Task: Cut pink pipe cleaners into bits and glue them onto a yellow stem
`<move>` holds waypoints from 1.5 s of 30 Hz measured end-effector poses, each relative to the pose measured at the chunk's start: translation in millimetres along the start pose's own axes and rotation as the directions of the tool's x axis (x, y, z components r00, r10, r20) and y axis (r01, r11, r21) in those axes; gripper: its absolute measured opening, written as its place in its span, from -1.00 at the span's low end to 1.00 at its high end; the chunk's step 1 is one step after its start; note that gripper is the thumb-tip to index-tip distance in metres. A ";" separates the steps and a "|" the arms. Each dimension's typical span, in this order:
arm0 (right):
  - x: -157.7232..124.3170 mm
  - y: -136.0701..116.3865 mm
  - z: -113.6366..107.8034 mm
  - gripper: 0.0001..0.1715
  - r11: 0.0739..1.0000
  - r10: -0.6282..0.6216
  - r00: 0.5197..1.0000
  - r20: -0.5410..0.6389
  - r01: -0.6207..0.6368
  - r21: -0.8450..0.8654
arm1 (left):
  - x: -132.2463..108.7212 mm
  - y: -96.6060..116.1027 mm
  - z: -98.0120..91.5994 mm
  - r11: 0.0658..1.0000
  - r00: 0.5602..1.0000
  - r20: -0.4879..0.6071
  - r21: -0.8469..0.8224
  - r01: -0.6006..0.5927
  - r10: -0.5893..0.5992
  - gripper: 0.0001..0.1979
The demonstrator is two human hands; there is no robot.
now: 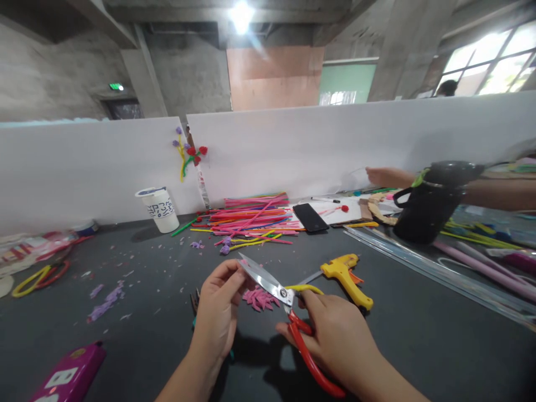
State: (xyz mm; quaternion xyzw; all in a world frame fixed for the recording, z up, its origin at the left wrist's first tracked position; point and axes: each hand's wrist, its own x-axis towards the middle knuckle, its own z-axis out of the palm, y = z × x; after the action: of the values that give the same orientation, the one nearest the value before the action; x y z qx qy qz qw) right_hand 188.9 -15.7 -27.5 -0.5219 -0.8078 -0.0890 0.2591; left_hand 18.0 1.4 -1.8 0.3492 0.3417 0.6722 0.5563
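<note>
My right hand grips the red handles of a pair of scissors, whose steel blades point up and left. My left hand is pinched close to the blade tips; what it pinches is too small to make out. Under the blades lies a small heap of pink cut pieces on the dark table. A yellow glue gun lies just right of the scissors.
A pile of coloured pipe cleaners and a black phone lie farther back. A white cup stands left of them. Another person's hand reaches in behind a black jug. A magenta object lies near left.
</note>
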 end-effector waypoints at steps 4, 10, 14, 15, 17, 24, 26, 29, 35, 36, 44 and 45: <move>-0.4 -0.3 0.5 -0.54 1.000 -0.016 1.000 -0.024 0.016 -0.010 | 0.6 0.1 0.0 1.000 1.000 0.006 -0.006 0.010 -0.010 -0.97; -0.9 0.1 0.8 -0.53 0.999 -0.030 0.999 -0.038 0.029 -0.030 | 1.7 -0.6 -0.1 1.000 1.000 0.017 -0.021 0.022 -0.022 -0.98; 0.0 0.6 1.2 -0.53 0.998 -0.037 0.998 -0.042 0.036 -0.042 | 1.3 -0.8 -0.7 0.999 0.999 0.017 -0.025 0.033 -0.032 -0.98; 0.2 0.8 1.4 -0.53 0.998 -0.039 0.998 -0.046 0.037 -0.047 | 1.3 -0.7 -0.7 0.999 0.999 0.015 -0.026 0.032 -0.031 -0.98; 0.7 1.1 1.6 -0.51 0.997 -0.042 0.998 -0.055 0.038 -0.063 | 1.8 -0.5 -0.4 0.999 0.999 0.011 -0.023 0.030 -0.030 -0.98; 1.1 -0.2 -0.6 -0.46 0.996 -0.053 0.998 -0.042 0.050 -0.077 | 2.2 -0.7 -0.4 0.999 0.999 -0.005 -0.030 0.039 -0.039 -0.94; 0.9 -0.5 -1.0 -0.45 0.996 -0.050 0.998 -0.034 0.047 -0.070 | 2.2 -0.9 -0.7 0.999 0.999 -0.011 -0.027 0.038 -0.038 -0.93; 0.8 -0.5 -1.1 -0.45 0.997 -0.039 0.999 -0.020 0.038 -0.062 | 2.7 -0.2 -0.7 0.999 0.999 -0.008 -0.016 0.037 -0.037 -0.93; 2.1 -0.5 -1.6 -0.47 0.999 -0.023 1.000 0.012 0.023 -0.042 | 4.4 3.0 -2.2 0.999 1.000 -0.001 0.034 0.024 -0.024 -0.93; 2.4 -0.5 -2.0 -0.48 0.999 -0.020 1.000 0.016 0.021 -0.041 | 4.9 3.2 -2.7 0.999 1.000 -0.001 0.044 0.023 -0.023 -0.93; 8.1 1.7 -2.3 -0.53 0.993 0.107 0.981 0.161 -0.113 0.028 | 11.1 1.0 -6.1 0.995 0.998 0.013 0.084 0.061 -0.062 -0.95; 10.1 2.9 -1.5 -0.55 0.984 0.154 0.972 0.177 -0.168 0.067 | 11.1 0.4 -6.2 0.993 0.997 0.017 0.088 0.078 -0.079 -0.95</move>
State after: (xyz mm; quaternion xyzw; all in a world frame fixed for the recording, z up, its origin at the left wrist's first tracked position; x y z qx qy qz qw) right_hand 188.7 -7.0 -21.4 -0.5803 -0.7850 0.0104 0.2163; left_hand 11.1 11.9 -3.7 0.3664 0.3784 0.6306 0.5700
